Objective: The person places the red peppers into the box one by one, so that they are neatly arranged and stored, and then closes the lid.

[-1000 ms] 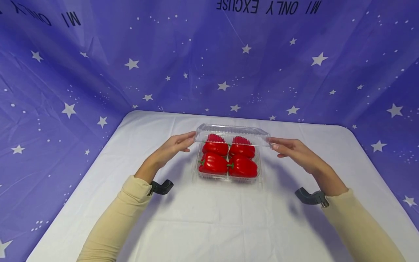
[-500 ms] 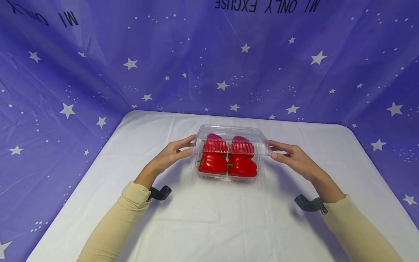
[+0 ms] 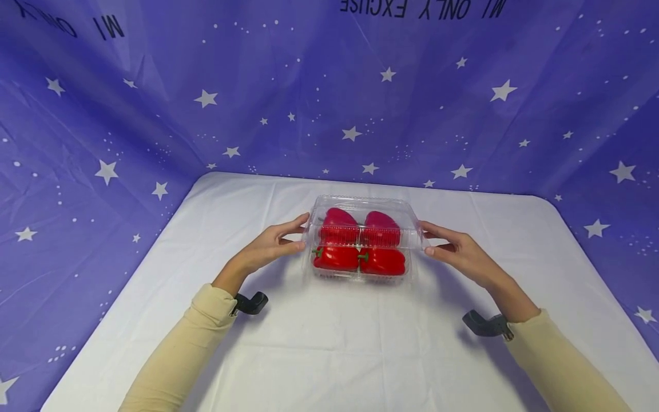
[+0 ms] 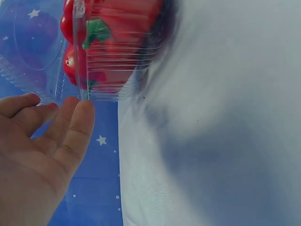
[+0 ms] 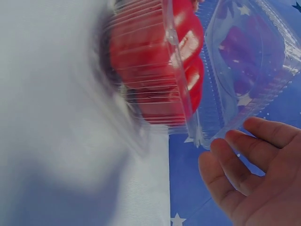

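Note:
A clear plastic clamshell box holds several red bell peppers with green stems. Two front peppers (image 3: 336, 260) show through the open gap above the tray (image 3: 360, 279); the back pair (image 3: 380, 222) is seen through the tilted lid (image 3: 366, 203). My left hand (image 3: 268, 245) touches the lid's left side with its fingertips, fingers mostly straight. On the opposite side, my right hand (image 3: 462, 250) has its fingertips against the lid's right edge. In the right wrist view, the lid (image 5: 244, 52) stands at an angle over the peppers (image 5: 155, 66), the fingers extended along its rim.
The box stands on a white cloth-covered table (image 3: 329, 343). A purple-blue curtain (image 3: 288, 86) with white stars hangs behind and at both sides. Dark wrist-worn devices, one on the left wrist (image 3: 251, 303), sit at the sleeve cuffs.
The lid has swung down and forward over the peppers, its front edge dropping lower across the tray. Both hands have moved down a little with it, at its sides.

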The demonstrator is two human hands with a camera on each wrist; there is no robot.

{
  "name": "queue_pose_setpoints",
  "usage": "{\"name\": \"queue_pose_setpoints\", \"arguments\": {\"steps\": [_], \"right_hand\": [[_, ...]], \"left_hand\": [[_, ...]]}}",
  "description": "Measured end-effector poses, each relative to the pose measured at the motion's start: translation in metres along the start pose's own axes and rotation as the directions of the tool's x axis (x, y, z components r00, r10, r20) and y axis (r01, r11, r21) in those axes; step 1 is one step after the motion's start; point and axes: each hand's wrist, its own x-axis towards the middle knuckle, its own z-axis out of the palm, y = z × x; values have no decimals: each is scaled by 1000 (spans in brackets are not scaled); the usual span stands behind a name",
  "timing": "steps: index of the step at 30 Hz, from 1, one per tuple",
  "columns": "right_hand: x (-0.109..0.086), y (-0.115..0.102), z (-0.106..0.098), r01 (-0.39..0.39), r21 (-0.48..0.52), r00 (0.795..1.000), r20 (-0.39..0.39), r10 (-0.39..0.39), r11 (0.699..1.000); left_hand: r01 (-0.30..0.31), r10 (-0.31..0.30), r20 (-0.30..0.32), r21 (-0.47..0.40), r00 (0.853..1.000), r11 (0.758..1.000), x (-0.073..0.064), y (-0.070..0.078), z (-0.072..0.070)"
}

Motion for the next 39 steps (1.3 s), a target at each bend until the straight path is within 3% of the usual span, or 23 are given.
{"name": "queue_pose_setpoints", "arguments": {"steps": [11,18,26,33,39], "right_hand": [[1,7,7,18,-63,1000,-23,-19,998],[0,12,12,93,-80,995,-21,-95,992],[-2,24,17,158,-90,987,-26,-160,983],[-4,30,21,186,-94,982,-27,-189,978],[-4,33,24,197,-90,979,-33,-200,976]], "left_hand": [[6,-5,30,-32,1000,999,5,-9,-1],[-24,23,29,40,999,999,3,-16,1],[-15,12,35,65,999,998,2,-23,4],[-44,41,36,91,999,995,1,-26,6],[-31,27,26,132,999,991,-1,-29,9]]}}
